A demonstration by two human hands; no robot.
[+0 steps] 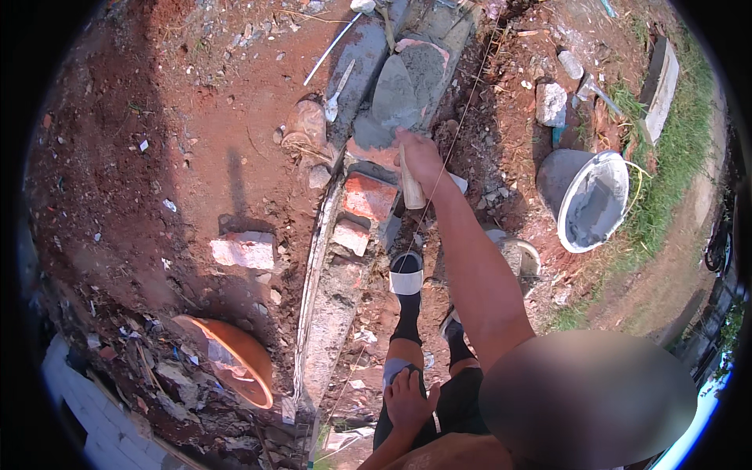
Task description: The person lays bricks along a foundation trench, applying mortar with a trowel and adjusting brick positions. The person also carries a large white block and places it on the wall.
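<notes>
My right hand (419, 160) grips the wooden handle of a trowel (392, 94), whose grey blade lies on wet mortar (424, 66) atop the brickwork in the concrete-edged strip. Below it sit an orange brick (368, 196) and a broken brick piece (350, 235). My left hand (409, 403) rests on my thigh with fingers apart, holding nothing. A taut thin string (462, 106) runs along the wall beside my right hand.
A white bucket (570, 196) of grey mortar and a leaning board (659, 86) stand right. An orange basin (251, 368) lies lower left. Brick pieces (241, 251), stones (551, 103) and a plastic spoon (338, 94) lie on red dirt. A blurred oval hides the lower right.
</notes>
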